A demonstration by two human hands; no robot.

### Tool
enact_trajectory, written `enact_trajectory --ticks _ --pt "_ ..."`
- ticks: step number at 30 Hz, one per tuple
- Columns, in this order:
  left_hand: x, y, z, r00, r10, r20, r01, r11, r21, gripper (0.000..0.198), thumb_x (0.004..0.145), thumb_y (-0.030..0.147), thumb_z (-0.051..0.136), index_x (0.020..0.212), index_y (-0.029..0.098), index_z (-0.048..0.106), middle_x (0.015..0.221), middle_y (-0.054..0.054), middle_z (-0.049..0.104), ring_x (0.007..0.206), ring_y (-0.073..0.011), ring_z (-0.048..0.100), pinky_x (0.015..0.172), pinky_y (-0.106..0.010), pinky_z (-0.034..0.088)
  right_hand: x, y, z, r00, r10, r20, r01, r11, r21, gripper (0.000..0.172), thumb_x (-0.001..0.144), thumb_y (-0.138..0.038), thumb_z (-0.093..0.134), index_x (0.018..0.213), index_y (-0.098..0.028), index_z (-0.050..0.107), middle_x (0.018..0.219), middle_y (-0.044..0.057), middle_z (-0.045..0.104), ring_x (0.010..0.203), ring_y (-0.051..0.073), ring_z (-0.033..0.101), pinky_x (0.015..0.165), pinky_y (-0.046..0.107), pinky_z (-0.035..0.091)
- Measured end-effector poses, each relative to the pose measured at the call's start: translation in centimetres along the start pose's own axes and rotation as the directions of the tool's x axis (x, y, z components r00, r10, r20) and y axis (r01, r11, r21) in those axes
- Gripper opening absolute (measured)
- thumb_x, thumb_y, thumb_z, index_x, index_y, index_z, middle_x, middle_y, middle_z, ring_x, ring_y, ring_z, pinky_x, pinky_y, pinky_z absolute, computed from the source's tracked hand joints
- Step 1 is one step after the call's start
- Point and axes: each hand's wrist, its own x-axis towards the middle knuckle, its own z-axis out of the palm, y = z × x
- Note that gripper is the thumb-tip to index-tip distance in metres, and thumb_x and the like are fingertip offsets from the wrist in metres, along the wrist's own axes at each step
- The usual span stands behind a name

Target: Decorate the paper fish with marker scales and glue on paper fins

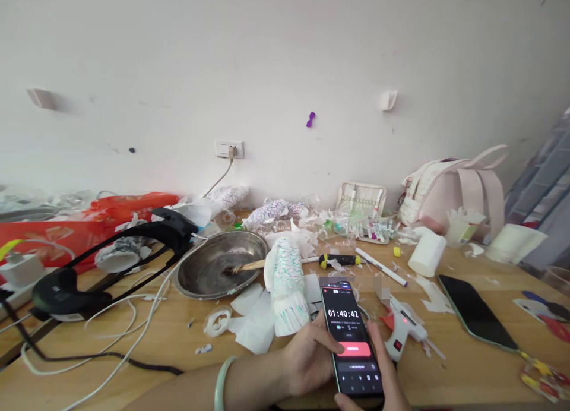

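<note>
A smartphone point(350, 375) is held upright, tilted towards me, at the front middle of the table. Its lit screen shows a timer reading 01:40:42 above a red button. My left hand point(309, 357), below a pale green bangle point(220, 384), grips the phone's left side, its thumb on the screen at the red button. My right hand point(388, 372) holds the right edge and lower corner. Just behind the phone lies a white paper roll shape point(287, 280) with green and purple scale marks. A white hot glue gun point(403, 328) with a red light rests to the right.
A metal pan point(214, 268) with a brush point(244, 267) stands left of centre. Cables point(133, 316) and a black headset point(66, 295) lie further left. Rightward are a screwdriver point(341, 261), a marker point(380, 267), a paper roll point(426, 253), another phone point(476, 310) and a pink backpack point(439, 191).
</note>
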Motion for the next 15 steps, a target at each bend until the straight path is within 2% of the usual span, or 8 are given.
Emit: enact_trajectory --ticks 6,10,15 --pt "0.1 -0.07 -0.13 1.0 -0.002 0.023 0.002 1.0 0.016 0.051 0.051 -0.006 0.055 0.096 0.017 0.06 0.091 -0.004 0.065 0.087 -0.0197 0.062 0.086 -0.036 0.043 0.02 0.48 0.14 1.0 -0.005 0.011 0.006 0.999 -0.038 0.091 0.069 -0.021 0.063 0.145 -0.028 0.014 0.145 0.012 0.037 0.138 0.036 0.027 0.106 0.052 0.036" --pt "-0.08 0.13 0.28 0.999 -0.011 0.033 0.01 1.0 0.006 0.051 0.052 -0.006 0.056 0.097 0.017 0.06 0.091 -0.004 0.065 0.088 -0.0193 0.062 0.086 -0.035 0.043 0.09 0.2 0.24 1.0 -0.026 -0.014 0.025 0.997 -0.073 0.099 0.064 -0.018 0.066 0.146 -0.03 0.012 0.146 0.013 0.034 0.136 0.038 0.032 0.105 0.054 0.037" --pt "-0.17 0.27 0.59 0.997 -0.009 0.079 0.007 1.0 0.025 0.043 0.054 -0.005 0.058 0.093 0.014 0.064 0.089 -0.005 0.067 0.082 -0.017 0.062 0.085 -0.032 0.044 0.39 0.31 0.23 0.997 -0.072 -0.024 0.067 0.987 -0.146 0.102 0.062 -0.022 0.067 0.146 -0.028 0.011 0.146 0.016 0.032 0.136 0.045 0.027 0.102 0.063 0.035"
